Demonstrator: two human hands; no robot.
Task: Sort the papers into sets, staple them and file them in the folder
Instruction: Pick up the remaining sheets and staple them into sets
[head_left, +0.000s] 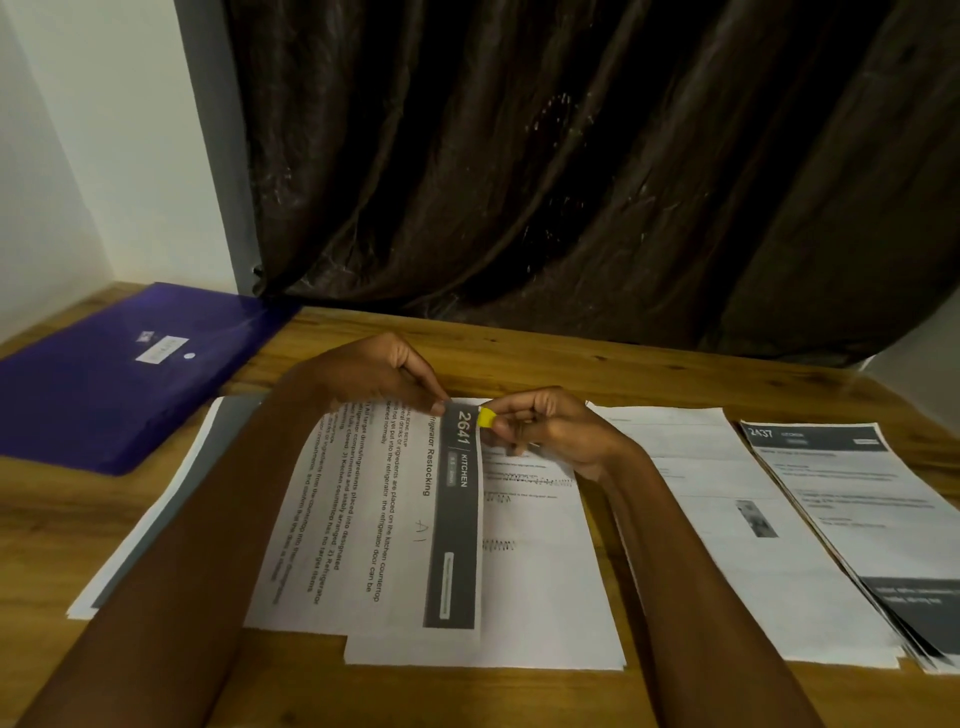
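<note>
A printed paper set headed "2641 KITCHEN" (395, 519) lies turned sideways on other white sheets in the middle of the wooden table (623, 374). My left hand (379, 374) pinches the set's far corner. My right hand (545, 426) pinches a small yellow clip (486, 418) at that same corner, right beside the left fingertips. A purple folder (114, 374) lies shut at the far left of the table. No stapler shows in view.
A white sheet pile (737, 519) lies right of centre, and a stack headed "2437" (857, 519) sits at the right edge. More sheets (156, 519) poke out under my left forearm. A dark curtain (571, 156) hangs behind the table.
</note>
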